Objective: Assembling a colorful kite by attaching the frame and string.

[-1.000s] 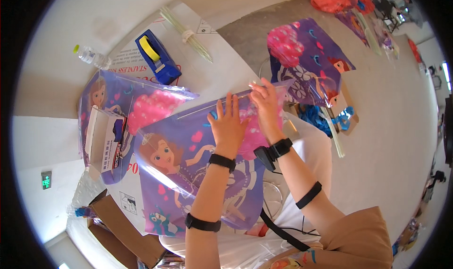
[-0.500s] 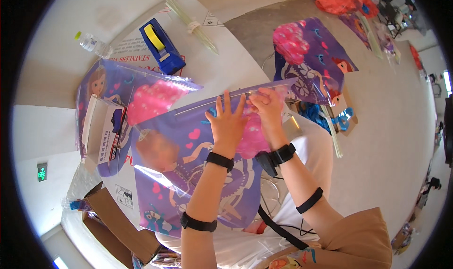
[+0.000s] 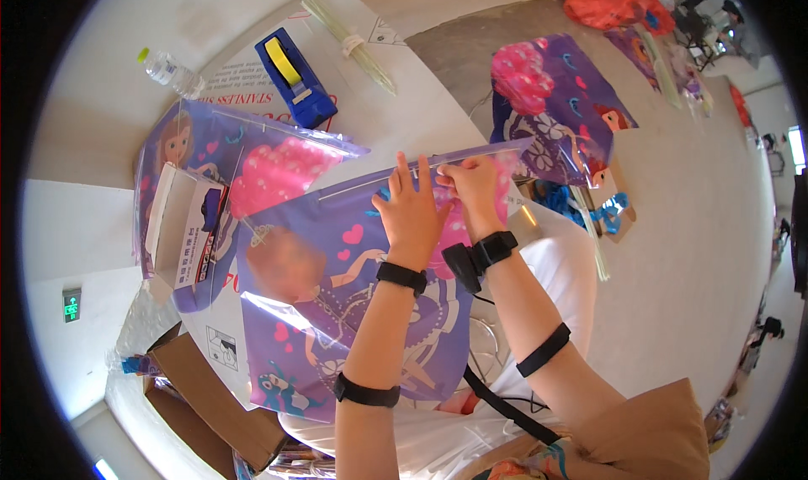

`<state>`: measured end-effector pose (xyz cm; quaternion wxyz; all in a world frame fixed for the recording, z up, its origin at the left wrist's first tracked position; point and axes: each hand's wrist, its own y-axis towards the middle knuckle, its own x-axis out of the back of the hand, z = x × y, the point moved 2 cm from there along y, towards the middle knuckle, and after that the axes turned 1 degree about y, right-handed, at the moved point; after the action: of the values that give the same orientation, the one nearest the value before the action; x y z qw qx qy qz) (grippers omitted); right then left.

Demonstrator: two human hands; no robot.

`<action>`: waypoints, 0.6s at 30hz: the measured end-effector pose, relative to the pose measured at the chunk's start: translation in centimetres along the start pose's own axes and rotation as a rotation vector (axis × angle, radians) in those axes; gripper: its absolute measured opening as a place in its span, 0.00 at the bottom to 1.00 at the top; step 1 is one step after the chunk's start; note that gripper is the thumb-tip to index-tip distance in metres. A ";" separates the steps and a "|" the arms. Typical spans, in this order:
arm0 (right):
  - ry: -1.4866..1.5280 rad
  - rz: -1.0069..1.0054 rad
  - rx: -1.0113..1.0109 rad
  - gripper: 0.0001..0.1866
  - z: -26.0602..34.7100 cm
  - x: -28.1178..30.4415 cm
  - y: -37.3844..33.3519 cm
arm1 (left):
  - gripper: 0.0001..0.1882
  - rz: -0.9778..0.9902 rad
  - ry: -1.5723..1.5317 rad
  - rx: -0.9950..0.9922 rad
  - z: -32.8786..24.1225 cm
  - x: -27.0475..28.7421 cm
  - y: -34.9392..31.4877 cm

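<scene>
A purple printed plastic sheet (image 3: 362,295) with a cartoon figure, hearts and pink shapes lies before me, over the table and my lap. Along its far edge runs a thin pale rod (image 3: 353,190). My left hand (image 3: 409,215) rests flat on the sheet, its outstretched fingertips reaching that edge. Just to its right, my right hand (image 3: 474,192) has thumb and fingers pinched together at the same edge. The fingers partly hide what they grip there.
A blue tape dispenser (image 3: 296,80), a bundle of thin sticks (image 3: 349,42) and a bottle (image 3: 168,72) stand beyond the sheet. A second printed sheet (image 3: 286,169) and a small box (image 3: 187,219) lie left. Another sheet (image 3: 555,101) sits right; a cardboard box (image 3: 210,396) is at lower left.
My right hand has slid a little left along the edge, toward the left hand, its fingers now pinched. The left hand's fingers have drawn closer together.
</scene>
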<state>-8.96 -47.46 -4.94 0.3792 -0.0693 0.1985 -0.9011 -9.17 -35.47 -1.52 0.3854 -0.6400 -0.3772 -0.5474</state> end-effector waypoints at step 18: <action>-0.137 -0.037 0.012 0.12 -0.3 -0.1 1.6 | 0.41 0.120 -0.087 0.057 -0.4 0.3 0.8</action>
<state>-7.92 -48.27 -5.90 0.3757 -0.1323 0.1655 -0.9022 -8.54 -36.13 -1.26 0.4190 -0.6733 -0.3700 -0.4840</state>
